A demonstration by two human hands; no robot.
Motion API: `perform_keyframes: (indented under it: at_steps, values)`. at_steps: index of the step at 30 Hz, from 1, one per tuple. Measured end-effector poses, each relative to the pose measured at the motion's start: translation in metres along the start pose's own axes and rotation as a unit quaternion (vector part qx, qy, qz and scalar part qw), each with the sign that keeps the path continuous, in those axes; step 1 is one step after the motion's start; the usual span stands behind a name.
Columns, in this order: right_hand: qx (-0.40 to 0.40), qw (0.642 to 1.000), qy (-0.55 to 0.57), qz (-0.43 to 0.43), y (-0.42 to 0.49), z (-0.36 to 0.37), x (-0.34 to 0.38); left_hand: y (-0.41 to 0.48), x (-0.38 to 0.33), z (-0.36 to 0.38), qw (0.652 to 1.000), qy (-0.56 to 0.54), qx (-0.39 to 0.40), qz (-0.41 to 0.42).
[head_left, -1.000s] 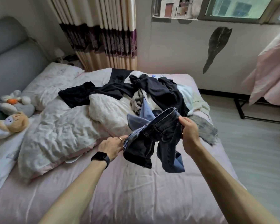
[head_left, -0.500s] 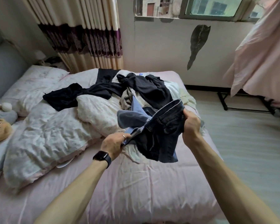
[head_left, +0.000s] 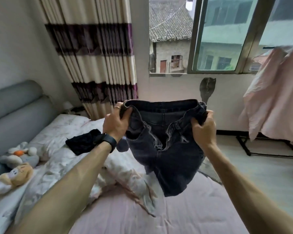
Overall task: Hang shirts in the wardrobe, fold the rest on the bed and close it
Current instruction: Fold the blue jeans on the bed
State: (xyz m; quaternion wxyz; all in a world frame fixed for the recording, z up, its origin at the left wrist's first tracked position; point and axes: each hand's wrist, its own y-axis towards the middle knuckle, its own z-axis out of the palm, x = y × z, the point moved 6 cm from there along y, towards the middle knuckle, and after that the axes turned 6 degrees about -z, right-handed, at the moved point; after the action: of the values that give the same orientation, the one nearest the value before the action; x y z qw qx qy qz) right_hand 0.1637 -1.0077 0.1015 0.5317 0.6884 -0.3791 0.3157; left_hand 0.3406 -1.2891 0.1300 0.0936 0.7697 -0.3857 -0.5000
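Note:
I hold a pair of dark denim jeans (head_left: 169, 154) up in the air over the bed (head_left: 184, 215), waistband spread wide and fly open. My left hand (head_left: 116, 121) grips the waistband's left end; a ring and a black watch show on that arm. My right hand (head_left: 203, 128) grips the waistband's right end. The legs hang bunched below. A black garment (head_left: 83, 143) lies on the bedding behind my left wrist. The jeans hide most of the clothes pile. No wardrobe is in view.
A crumpled white floral duvet (head_left: 61, 168) covers the bed's left side, with plush toys (head_left: 15, 166) by the grey headboard (head_left: 17, 112). A striped curtain (head_left: 98, 53) and an open window (head_left: 216, 36) stand ahead. A pink sheet (head_left: 276, 97) hangs on a black rack at right.
Both hands lifted the jeans from a bunched heap low over the bed to chest height and spread the waistband wide. The view tilted up toward the window.

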Motion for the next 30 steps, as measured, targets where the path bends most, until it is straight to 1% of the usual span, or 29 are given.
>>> perform_keyframes:
  at_steps: [2, 4, 9, 11, 14, 18, 20, 23, 26, 28, 30]
  values:
    - [-0.027, 0.997, -0.027, -0.067, 0.026, -0.017, 0.031, 0.014, -0.033, -0.022, 0.999, -0.001, -0.022, 0.033]
    - [-0.057, 0.991, -0.036, -0.111, 0.046, -0.037, 0.063, 0.022, -0.063, -0.042, 0.997, 0.019, -0.047, 0.055]
    - [-0.119, 0.966, -0.076, -0.216, 0.064, -0.078, 0.129, 0.030, -0.118, -0.077, 0.992, 0.028, -0.113, 0.051]
    - [-0.141, 0.960, -0.097, -0.222, 0.065, -0.096, 0.145, 0.032, -0.143, -0.093, 0.986, 0.043, -0.144, 0.075]
    - [-0.154, 0.955, -0.123, -0.222, 0.066, -0.117, 0.166, 0.032, -0.177, -0.113, 0.978, 0.045, -0.164, 0.117]
    - [-0.158, 0.952, -0.116, -0.234, 0.061, -0.139, 0.190, 0.031, -0.208, -0.135, 0.971, 0.035, -0.186, 0.147]
    - [-0.157, 0.955, -0.107, -0.225, 0.063, -0.145, 0.198, 0.035, -0.213, -0.144, 0.973, 0.032, -0.188, 0.130]
    - [-0.144, 0.960, -0.112, -0.212, 0.062, -0.162, 0.210, 0.025, -0.218, -0.164, 0.970, 0.070, -0.201, 0.120]
    - [-0.101, 0.957, -0.174, -0.208, 0.062, -0.167, 0.212, 0.008, -0.213, -0.169, 0.966, 0.115, -0.204, 0.110]
    - [-0.069, 0.951, -0.224, -0.200, 0.057, -0.162, 0.203, -0.003, -0.198, -0.159, 0.970, 0.148, -0.176, 0.079]
    - [-0.058, 0.950, -0.244, -0.187, 0.049, -0.159, 0.185, -0.011, -0.184, -0.145, 0.980, 0.133, -0.140, 0.048]
